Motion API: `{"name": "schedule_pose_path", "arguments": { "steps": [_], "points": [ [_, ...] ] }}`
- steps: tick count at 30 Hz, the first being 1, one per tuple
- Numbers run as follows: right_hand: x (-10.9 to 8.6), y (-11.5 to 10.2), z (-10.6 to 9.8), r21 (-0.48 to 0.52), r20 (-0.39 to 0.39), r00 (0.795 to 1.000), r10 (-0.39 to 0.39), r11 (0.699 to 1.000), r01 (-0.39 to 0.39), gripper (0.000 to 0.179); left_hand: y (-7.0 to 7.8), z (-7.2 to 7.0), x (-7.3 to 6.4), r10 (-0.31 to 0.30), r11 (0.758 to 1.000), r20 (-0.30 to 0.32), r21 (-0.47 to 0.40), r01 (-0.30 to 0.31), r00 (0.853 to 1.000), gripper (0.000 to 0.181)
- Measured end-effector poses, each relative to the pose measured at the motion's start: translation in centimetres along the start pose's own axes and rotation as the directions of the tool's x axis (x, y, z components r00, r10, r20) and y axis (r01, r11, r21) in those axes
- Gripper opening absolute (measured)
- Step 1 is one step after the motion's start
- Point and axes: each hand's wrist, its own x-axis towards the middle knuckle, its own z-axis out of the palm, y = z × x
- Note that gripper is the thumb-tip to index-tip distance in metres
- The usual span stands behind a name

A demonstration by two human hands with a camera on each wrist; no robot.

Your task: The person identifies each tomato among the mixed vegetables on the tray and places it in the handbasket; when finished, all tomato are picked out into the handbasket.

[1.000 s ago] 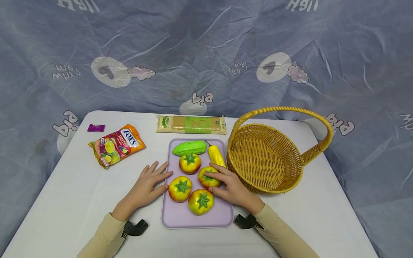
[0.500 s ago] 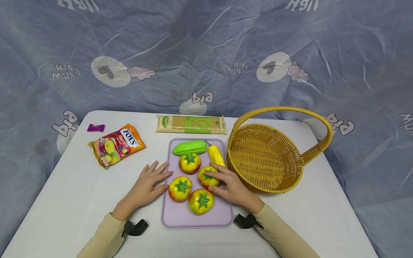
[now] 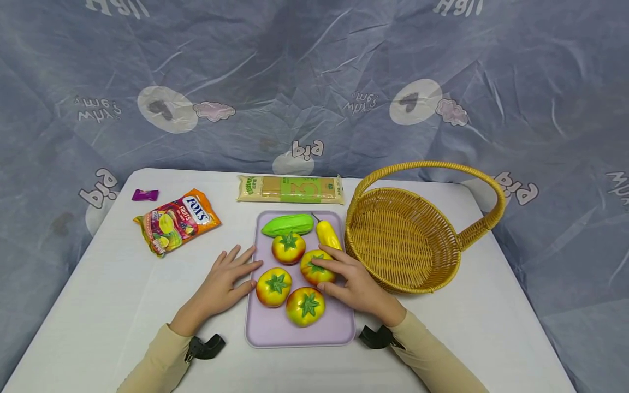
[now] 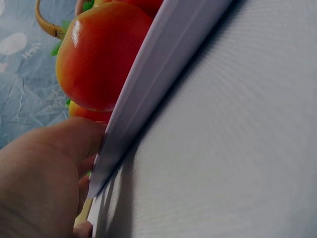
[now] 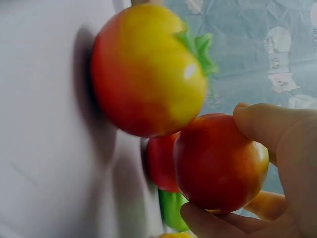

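Observation:
On the lilac tray (image 3: 304, 338) lie several toy tomatoes, yellow and red with green star-shaped tops. My right hand (image 3: 357, 283) grips one tomato (image 3: 308, 274) at the tray's right side; thumb and fingers press its sides in the right wrist view. Another tomato (image 5: 148, 74) sits nearer that camera. My left hand (image 3: 225, 281) has its fingers spread, fingertips at the tray's left rim beside a tomato (image 3: 273, 287). At the tray's far end lie a green ridged toy vegetable (image 3: 288, 225) and a yellow one (image 3: 327, 234) with a dark stem, partly behind my right fingers.
A wicker basket (image 3: 393, 251) with a tall handle stands right of the tray. Behind the tray lies a long noodle packet (image 3: 291, 189). An orange candy bag (image 3: 179, 221) and a purple wrapped sweet (image 3: 145, 195) lie at the left.
The gripped tomato and my right hand have shifted very slightly toward the tray's far end. My left hand stays at the tray's left rim.

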Motion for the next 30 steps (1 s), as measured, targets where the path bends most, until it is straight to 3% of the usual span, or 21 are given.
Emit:
{"name": "schedule_pose_path", "arguments": {
  "steps": [13, 20, 30],
  "points": [
    [-0.2, -1.8, -2.5, -0.007, -0.076, 0.995, -0.062, 0.998, 0.061, 0.049, -0.1, 0.1, 0.0, 0.004, 1.0, -0.003, -0.002, -0.004, 1.0, 0.046],
    [-0.4, -1.6, -3.6, -0.007, -0.147, 0.985, -0.094, 0.996, 0.094, 0.047, -0.2, 0.2, 0.0, 0.006, 1.0, -0.003, -0.001, -0.006, 1.0, 0.046],
    [-0.6, -0.9, -5.0, 0.027, -0.262, 0.963, -0.067, 0.997, 0.077, 0.051, -0.2, 0.1, 0.0, 0.021, 1.0, -0.012, 0.001, -0.021, 1.0, 0.045]
  ]
}}
